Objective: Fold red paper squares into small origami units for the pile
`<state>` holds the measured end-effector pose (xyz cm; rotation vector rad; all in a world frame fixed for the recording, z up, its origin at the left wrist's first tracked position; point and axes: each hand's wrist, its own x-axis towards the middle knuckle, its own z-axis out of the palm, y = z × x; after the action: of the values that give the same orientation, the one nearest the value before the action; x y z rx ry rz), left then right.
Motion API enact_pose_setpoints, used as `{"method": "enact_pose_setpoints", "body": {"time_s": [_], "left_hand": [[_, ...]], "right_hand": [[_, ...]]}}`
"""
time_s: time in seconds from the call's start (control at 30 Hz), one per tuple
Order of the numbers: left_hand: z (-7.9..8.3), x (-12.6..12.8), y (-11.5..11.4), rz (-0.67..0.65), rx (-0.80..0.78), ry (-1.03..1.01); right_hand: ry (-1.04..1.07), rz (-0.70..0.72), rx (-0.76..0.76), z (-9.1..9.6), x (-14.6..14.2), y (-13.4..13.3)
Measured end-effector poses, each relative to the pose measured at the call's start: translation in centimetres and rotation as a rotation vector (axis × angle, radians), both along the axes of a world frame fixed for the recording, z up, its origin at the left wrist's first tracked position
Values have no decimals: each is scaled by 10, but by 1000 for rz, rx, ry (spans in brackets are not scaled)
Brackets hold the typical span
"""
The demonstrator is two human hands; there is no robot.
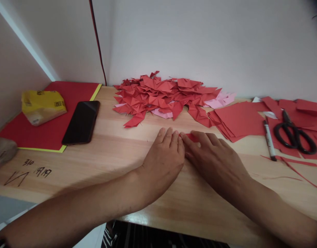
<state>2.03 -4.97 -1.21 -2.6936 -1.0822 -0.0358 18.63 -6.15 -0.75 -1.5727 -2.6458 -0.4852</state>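
A small piece of red paper (192,137) lies on the wooden table, mostly covered by my two hands. My left hand (166,155) presses down at its left end, fingers close together. From the right, my right hand (210,155) bends over the paper, thumb and fingers pressing on it; the fingertips of both hands nearly meet. How the paper is folded is hidden beneath them. Just beyond my hands spreads a heap of folded red paper pieces (158,93), with a few pink ones (222,100) among them.
Red paper sheets (241,119) lie at the right, near black-handled scissors (294,136), a marker (269,141) and thin red strips (300,172). On the left, a phone (81,122) overlaps a large red sheet (78,91) bearing a yellow packet (43,105). A wall stands behind.
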Motion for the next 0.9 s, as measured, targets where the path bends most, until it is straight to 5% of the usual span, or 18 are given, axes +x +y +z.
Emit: {"method": "enact_pose_setpoints", "body": {"time_s": [0.53, 0.9], "left_hand": [[7, -3, -2, 110, -2, -35], [-2, -3, 3, -11, -13, -73]], "right_hand": [[-2, 19, 81, -3, 0, -2], [11, 32, 62, -3, 3, -1]]}}
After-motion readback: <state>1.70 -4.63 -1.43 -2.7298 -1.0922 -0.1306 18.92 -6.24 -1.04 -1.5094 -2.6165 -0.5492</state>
